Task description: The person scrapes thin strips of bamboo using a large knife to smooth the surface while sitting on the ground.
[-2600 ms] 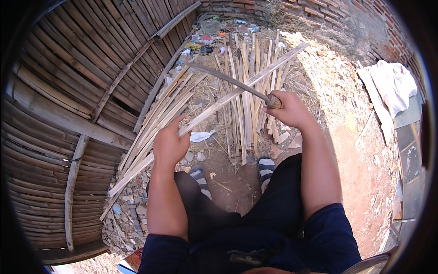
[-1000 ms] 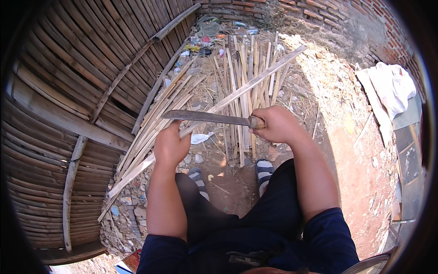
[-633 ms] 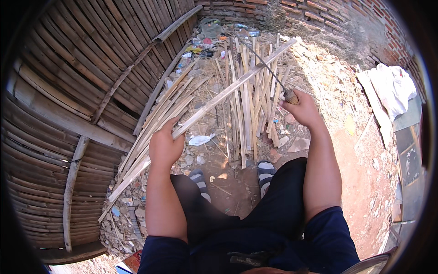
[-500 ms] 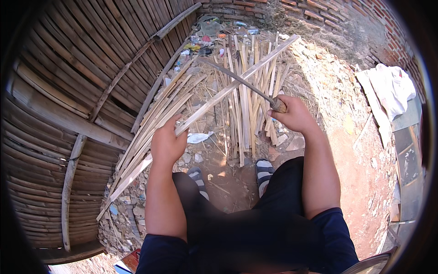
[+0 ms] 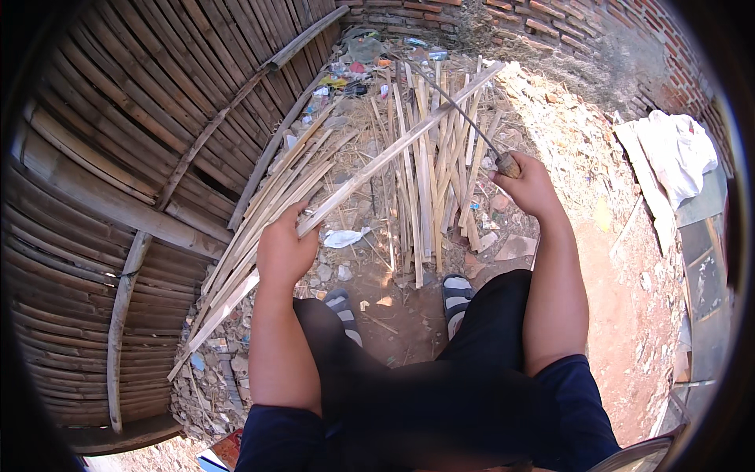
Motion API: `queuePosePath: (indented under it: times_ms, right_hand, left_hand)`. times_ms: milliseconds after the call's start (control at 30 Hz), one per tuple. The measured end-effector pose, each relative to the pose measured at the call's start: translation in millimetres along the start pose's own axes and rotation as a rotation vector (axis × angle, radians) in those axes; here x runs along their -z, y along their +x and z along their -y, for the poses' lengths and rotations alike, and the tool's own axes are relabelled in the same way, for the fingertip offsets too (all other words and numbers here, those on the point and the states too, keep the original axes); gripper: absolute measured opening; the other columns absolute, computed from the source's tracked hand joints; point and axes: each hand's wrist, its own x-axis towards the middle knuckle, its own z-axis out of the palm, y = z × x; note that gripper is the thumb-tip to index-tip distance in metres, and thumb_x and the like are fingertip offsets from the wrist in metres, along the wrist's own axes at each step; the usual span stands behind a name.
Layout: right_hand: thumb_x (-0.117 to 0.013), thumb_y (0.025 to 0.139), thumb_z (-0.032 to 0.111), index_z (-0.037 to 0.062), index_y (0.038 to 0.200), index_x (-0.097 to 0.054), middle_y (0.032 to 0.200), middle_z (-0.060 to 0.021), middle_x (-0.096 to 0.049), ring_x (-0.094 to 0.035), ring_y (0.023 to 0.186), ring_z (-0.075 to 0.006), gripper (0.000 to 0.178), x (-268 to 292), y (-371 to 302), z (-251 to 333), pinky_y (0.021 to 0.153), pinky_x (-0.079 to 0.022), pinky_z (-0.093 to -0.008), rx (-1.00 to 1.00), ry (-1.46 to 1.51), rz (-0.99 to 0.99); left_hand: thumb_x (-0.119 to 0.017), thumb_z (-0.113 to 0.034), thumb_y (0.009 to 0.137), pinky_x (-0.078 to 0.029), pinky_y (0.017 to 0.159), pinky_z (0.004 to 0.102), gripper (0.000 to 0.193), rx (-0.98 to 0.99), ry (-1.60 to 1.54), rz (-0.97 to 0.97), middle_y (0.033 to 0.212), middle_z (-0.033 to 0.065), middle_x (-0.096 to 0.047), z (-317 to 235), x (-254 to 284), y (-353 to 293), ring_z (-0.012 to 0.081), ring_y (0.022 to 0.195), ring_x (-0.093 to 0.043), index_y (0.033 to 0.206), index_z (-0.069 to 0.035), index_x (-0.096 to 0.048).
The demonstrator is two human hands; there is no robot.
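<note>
A long pale wooden strip (image 5: pixel 385 156) slants across the view, running from the lower left up to the far right. My left hand (image 5: pixel 288 245) is closed around its lower part. In my right hand (image 5: pixel 528 186) is a machete (image 5: pixel 481 132), gripped by its short wooden handle. Its long dark blade points up and to the left, seen nearly edge-on. The blade crosses the strip near its far end; I cannot tell whether they touch.
Several loose strips (image 5: pixel 425 197) lie in a pile ahead, and another bundle (image 5: pixel 275 181) lies left, beside the bamboo wall (image 5: pixel 102 102). Rubble and litter cover the ground near the brick wall (image 5: pixel 543 27). A white cloth (image 5: pixel 668 157) hangs at right. My sandalled feet (image 5: pixel 456 303) are close to the pile.
My right hand has moved up and to the right with the machete, whose blade now points more steeply upward and crosses the strip nearer its far end. My left hand has barely shifted.
</note>
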Motion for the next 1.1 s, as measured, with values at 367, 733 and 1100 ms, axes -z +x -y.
queuePosePath:
  times_ms: [367, 733, 1100]
  right_hand:
    - [-0.086, 0.085, 0.03, 0.0041, 0.098, -0.072, 0.077, -0.0198, -0.07, -0.07, 0.077, -0.0405, 0.033, -43, -31, 71, 0.071, -0.053, -0.0464, 0.42, -0.223, 0.348]
    - [-0.084, 0.088, 0.033, 0.003, 0.108, -0.076, 0.095, -0.0192, -0.074, -0.073, 0.09, -0.0344, 0.037, -2, -2, 10, 0.085, -0.056, -0.045, -0.037, -0.032, 0.058]
    - [-0.087, 0.084, 0.033, 0.0045, 0.094, -0.071, 0.08, -0.0215, -0.068, -0.067, 0.077, -0.0419, 0.034, -41, -14, 60, 0.07, -0.051, -0.0491, 0.336, -0.169, 0.432]
  left_hand:
    - [-0.077, -0.031, 0.089, -0.058, 0.08, 0.049, 0.048, -0.015, 0.088, 0.034, 0.093, 0.0234, -0.076, -1, -13, -1, 0.042, 0.089, -0.075, 0.133, -0.013, -0.074]
    - [-0.076, -0.026, 0.087, -0.058, 0.082, 0.0487, 0.051, 0.009, 0.043, 0.0, 0.097, 0.0209, -0.078, -1, 1, 1, 0.0408, 0.092, -0.075, 0.137, -0.015, -0.071]
    - [-0.076, -0.027, 0.088, -0.058, 0.08, 0.0496, 0.05, 0.032, 0.119, 0.061, 0.086, 0.0234, -0.075, -3, -2, 2, 0.0434, 0.087, -0.074, 0.136, -0.016, -0.071]
